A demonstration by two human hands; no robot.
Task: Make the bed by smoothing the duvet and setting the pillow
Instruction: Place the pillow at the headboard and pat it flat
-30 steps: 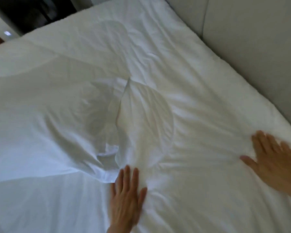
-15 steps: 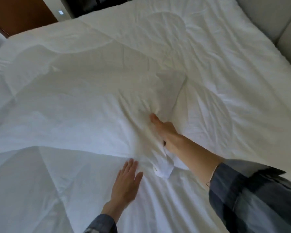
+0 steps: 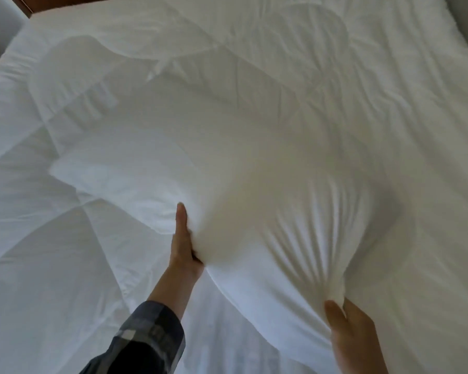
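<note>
Nearest me, my right hand point(image 3: 354, 336) pinches a gathered corner of the pillow point(image 3: 254, 190), thumb on top and cloth bunched into radiating creases, which I read as a grip meant to take weight. My left hand point(image 3: 184, 238) clamps the pillow's near edge, thumb laid flat up along the side and fingers tucked under, so both hands share the load and the pillow looks raised off the bedding on my side, sagging between the two holds. The plaid sleeve point(image 3: 146, 338) runs up to that left wrist. Under and around lies the duvet point(image 3: 52, 252), creased, with a folded flap to the left. Farther off the bed is broad and open, wrinkles fanning right. Its far left edge point(image 3: 19, 31) is the nearest limit, and there is ample room to swing the pillow toward the far end.
</note>
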